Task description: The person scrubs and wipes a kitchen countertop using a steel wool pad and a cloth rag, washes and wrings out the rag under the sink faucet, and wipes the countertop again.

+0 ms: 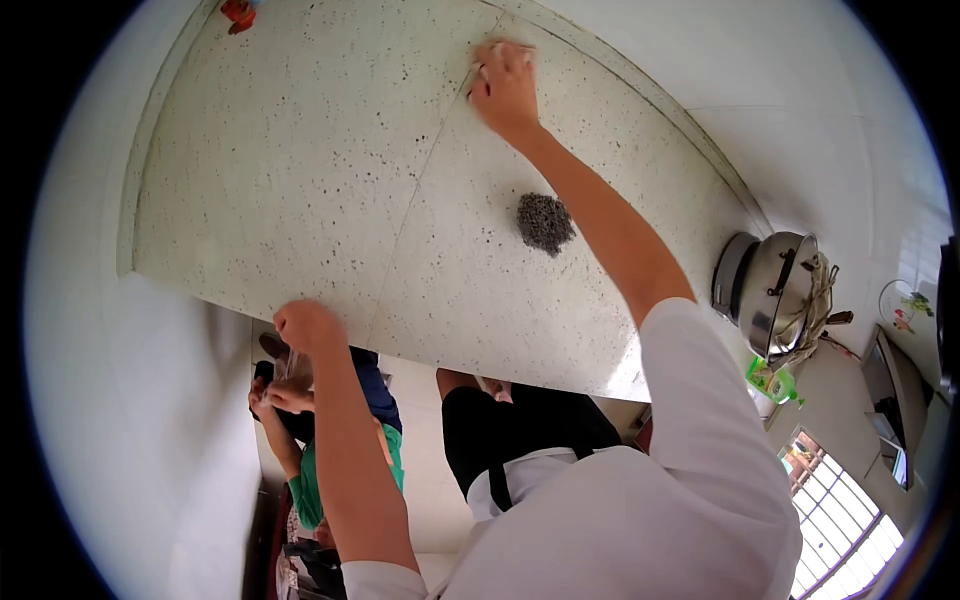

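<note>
My right hand (pixel 505 92) is on the speckled white countertop (pixel 300 170) near its far edge. Its fingers are curled down and slightly blurred, with something pale showing at the fingertips that I cannot make out. A dark grey steel wool scrubber (pixel 545 224) lies on the countertop beside my right forearm. At the near edge of the countertop, toward the left, my left hand (pixel 308 326) is closed in a fist. Nothing shows in it.
A metal pot (pixel 780 290) stands at the right, near a green bottle (pixel 772 380). A small red-orange item (pixel 238 14) is at the far left corner. Another person in a green shirt (pixel 308 485) sits below the counter's near edge. A barred window (pixel 840 520) is at lower right.
</note>
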### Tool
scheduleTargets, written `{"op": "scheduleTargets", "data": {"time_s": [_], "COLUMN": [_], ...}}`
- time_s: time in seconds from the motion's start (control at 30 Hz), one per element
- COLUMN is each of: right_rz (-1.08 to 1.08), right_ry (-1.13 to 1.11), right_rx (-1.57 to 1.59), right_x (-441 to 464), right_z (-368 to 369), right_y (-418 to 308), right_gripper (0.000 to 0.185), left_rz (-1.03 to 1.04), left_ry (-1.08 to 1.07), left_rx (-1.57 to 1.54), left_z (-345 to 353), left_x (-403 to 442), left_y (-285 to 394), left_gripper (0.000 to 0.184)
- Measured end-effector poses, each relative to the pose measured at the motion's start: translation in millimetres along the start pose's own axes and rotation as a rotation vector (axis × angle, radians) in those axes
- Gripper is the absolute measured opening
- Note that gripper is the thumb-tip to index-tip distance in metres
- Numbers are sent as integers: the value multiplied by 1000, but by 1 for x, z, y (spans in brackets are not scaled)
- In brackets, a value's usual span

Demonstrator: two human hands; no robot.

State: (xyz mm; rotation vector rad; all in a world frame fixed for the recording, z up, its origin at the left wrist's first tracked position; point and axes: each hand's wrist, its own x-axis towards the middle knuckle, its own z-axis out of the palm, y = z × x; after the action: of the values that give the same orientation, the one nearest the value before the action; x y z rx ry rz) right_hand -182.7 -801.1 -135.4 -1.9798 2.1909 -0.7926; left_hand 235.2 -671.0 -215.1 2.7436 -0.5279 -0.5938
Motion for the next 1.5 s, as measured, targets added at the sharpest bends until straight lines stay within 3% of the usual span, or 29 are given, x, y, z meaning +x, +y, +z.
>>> {"op": "scheduleTargets", "data": {"time_s": [0.07,0.13,0.2,0.3,0.37,0.47,0.53,0.67,0.73,0.87,1.0,1.03,1.07,1.1,1.13,1.2,1.27,1.3,1.37,1.4,1.47,1.5], "right_rz": [-61,-153,58,-100,227,288,288,361,366,433,450,474,521,527,537,570,546,670,867,949,1024,1022], "right_ry": [-130,-213,-284,-278,-354,-356,-353,-349,-416,-416,-332,-299,-259,-224,-199,-170,-239,-253,-185,-114,-6,24], "right_rx": [-168,68,223,-345,-178,-55,-108,-98,-141,-12,-35,-12,-7,-73,-148,102,156,240,319,460,697,804], "right_x": [-28,-55,-100,-213,-277,-363,-408,-430,-424,-426,-425,-425,-433,-445,-446,-441,-440,-443,-463,-472,-507,-559], "right_z": [-28,-64,-96,-122,-155,-181,-180,-196,-199,-200,-187,-189,-199,-193,-181,-208,-217,-231,-258,-273,-268,-265], "right_y": [-1,27,56,94,52,12,3,-26,-23,-20,-28,-26,-17,-9,-4,1,7,8,12,21,29,29], "right_gripper": [41,44,44,52,62,66,65,58,59,62,64,63,62,58,54,42,36,34,32,31,35,41], "left_rz": [76,-65,232,700,953,1295,1257,1306,1261,1222,1197,979,979,1205,933,852,623,639,488,547,319,523], "left_ry": [-32,-14,101,305,224,-417,-566,-451,-548,-571,-704,-844,-870,-728,-982,-1030,-871,-832,-1001,-1069,-1277,-1265], "left_rx": [-2,91,-45,-234,-255,-296,-262,-101,-25,-174,-507,-602,-594,-447,-619,-517,-379,-383,-222,-152,22,29], "left_z": [10,-2,-21,-55,-51,-55,-49,-9,1,-42,-110,-141,-166,-169,-197,-229,-239,-232,-204,-169,-109,-158], "left_x": [12,4,-29,-96,-153,-256,-306,-347,-348,-347,-345,-352,-355,-342,-352,-351,-339,-338,-311,-294,-256,-319], "left_y": [-7,-6,5,22,0,15,34,53,51,38,-22,-41,-54,-78,-89,-106,-117,-122,-113,-90,-56,-72], "left_gripper": [39,39,39,44,53,63,68,68,60,48,43,45,45,42,40,42,51,52,50,50,49,49]}}
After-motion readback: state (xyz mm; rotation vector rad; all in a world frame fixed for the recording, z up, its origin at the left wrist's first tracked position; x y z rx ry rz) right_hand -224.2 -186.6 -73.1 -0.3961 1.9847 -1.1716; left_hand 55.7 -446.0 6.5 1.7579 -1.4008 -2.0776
